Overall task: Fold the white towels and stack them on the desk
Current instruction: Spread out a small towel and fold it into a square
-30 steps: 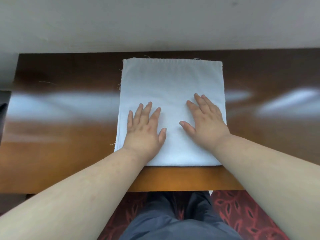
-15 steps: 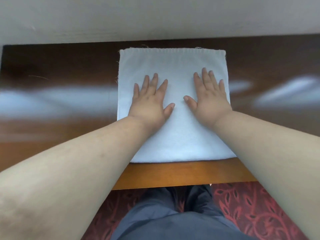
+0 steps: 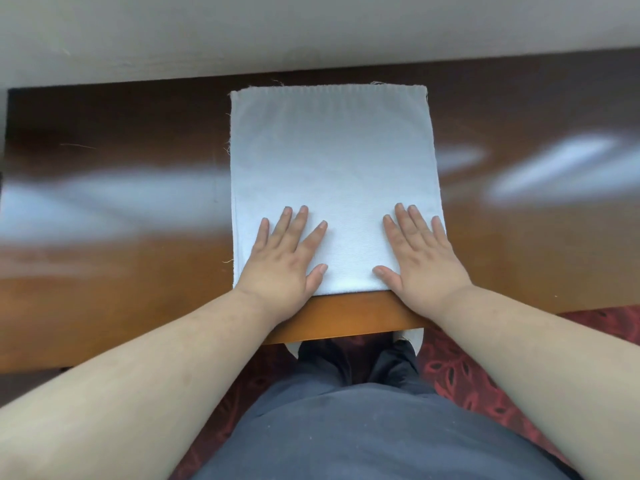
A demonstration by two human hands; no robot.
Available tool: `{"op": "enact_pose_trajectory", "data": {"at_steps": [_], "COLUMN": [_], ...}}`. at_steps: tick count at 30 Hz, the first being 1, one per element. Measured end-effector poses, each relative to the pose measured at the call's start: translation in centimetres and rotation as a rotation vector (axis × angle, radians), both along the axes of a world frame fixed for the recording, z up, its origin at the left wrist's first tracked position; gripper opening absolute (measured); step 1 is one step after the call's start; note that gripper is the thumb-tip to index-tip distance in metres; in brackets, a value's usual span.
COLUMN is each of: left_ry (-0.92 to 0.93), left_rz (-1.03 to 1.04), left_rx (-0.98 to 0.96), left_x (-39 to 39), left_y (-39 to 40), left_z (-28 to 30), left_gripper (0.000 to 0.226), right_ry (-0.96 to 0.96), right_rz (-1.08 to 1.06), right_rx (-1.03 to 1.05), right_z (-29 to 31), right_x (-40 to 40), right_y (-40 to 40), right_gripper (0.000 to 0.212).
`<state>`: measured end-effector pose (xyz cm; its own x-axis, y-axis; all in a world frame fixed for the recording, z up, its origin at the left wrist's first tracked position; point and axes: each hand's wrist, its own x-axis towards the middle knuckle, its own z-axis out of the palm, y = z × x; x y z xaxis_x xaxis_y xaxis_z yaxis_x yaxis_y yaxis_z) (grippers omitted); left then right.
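Observation:
A white towel lies flat as a folded rectangle on the brown wooden desk, its near edge close to the desk's front edge. My left hand presses flat on the towel's near left part, fingers straight and spread. On the near right part, my right hand lies flat in the same way, its outer edge at the towel's right border. Neither hand grips the cloth.
A pale wall runs along the desk's far edge. Glossy desk surface extends to both sides of the towel. Below the front edge are dark trousers and a red patterned carpet.
Both hands slid forward over the towel toward its far edge, then came back to its near edge. The towel stayed in place.

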<state>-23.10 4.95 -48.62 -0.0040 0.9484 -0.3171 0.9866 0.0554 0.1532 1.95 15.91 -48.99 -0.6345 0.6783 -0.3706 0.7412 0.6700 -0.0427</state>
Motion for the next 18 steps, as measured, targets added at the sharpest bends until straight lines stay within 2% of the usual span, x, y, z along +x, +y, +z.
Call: {"op": "enact_pose_trajectory", "data": {"at_steps": [5,8,9,10,13,18], "left_ry": [0.059,-0.033,-0.079,-0.101,-0.041,0.002], "left_rz": [-0.101,-0.078,-0.030,0.019,0.107,0.191], "left_rx": [-0.081,-0.051,-0.004,0.054,0.118,0.112], "left_x": [-2.2,-3.1,-3.5,-3.9,-5.0,-5.8], "left_y": [-4.2,-4.9,-5.1,-5.5,-7.0,-8.2], "left_z": [0.2,1.4,1.9,2.3,2.5,2.5], "left_gripper": [0.071,0.078,0.072,0.061,0.035,0.023], "right_ry": [-0.056,-0.036,0.012,0.072,0.254,0.321], "right_rz": [0.042,0.079,0.075,0.064,0.057,0.115], "right_rx": [-0.017,-0.006,0.007,0.017,0.095,0.146], "right_z": [1.0,1.6,1.9,2.1,2.2,2.6], "right_x": [4.0,5.6,6.0,6.5,8.3,9.2], "right_y": [0.0,0.0,0.0,-0.1,-0.3,0.4], "right_gripper": [0.085,0.091,0.091,0.085,0.045,0.024]}}
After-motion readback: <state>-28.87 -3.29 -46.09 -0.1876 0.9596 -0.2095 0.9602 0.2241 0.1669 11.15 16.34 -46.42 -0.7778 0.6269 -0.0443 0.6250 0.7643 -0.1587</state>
